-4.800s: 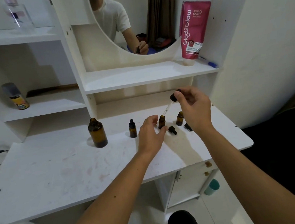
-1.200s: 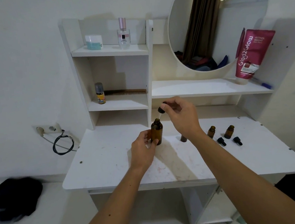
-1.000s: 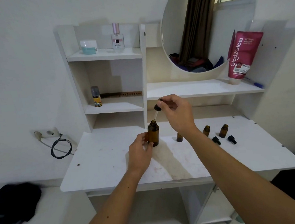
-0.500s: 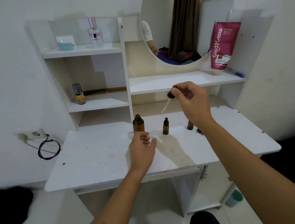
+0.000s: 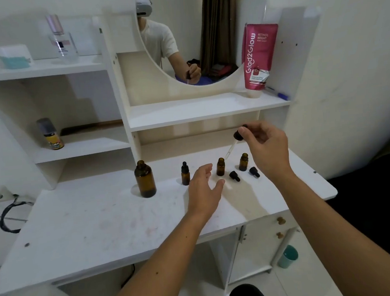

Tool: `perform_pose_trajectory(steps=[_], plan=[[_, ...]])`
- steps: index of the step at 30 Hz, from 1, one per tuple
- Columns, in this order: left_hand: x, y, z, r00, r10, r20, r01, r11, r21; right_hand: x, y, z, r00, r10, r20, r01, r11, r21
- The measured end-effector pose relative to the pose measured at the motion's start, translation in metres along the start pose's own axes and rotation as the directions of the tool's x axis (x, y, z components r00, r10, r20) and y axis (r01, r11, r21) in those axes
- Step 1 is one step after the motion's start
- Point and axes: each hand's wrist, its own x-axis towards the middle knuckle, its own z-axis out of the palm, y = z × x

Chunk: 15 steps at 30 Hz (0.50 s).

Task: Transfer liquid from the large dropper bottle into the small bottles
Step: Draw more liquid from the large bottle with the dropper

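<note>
Dropper [image 5: 232,145] tip above uncapped small bottle [image 5: 220,167]

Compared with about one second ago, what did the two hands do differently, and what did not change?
The left hand let go of the large amber glass bottle and now reaches, open, toward the uncapped small amber bottle. The right hand carried the black-bulbed glass dropper from the large bottle to above that small one. The bottles and two loose black caps stayed on the white tabletop.

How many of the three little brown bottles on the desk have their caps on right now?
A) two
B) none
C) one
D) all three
C: only the leftmost small bottle wears its black cap; the middle small bottle and right small bottle stand open, with two loose caps lying beside them.
</note>
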Motion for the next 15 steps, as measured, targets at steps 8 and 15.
perform_pose_trajectory(steps=[8,15], plan=[[0.031,-0.005,0.018,0.999,0.024,-0.029,-0.023,0.999,0.028,0.011,0.013,0.008,1.000,0.025,0.017,-0.026,0.999,0.031],[0.043,-0.010,0.020,0.995,0.090,-0.050,-0.087,0.995,0.051,0.010,0.028,0.022,0.997,0.025,0.074,-0.024,1.000,-0.003]])
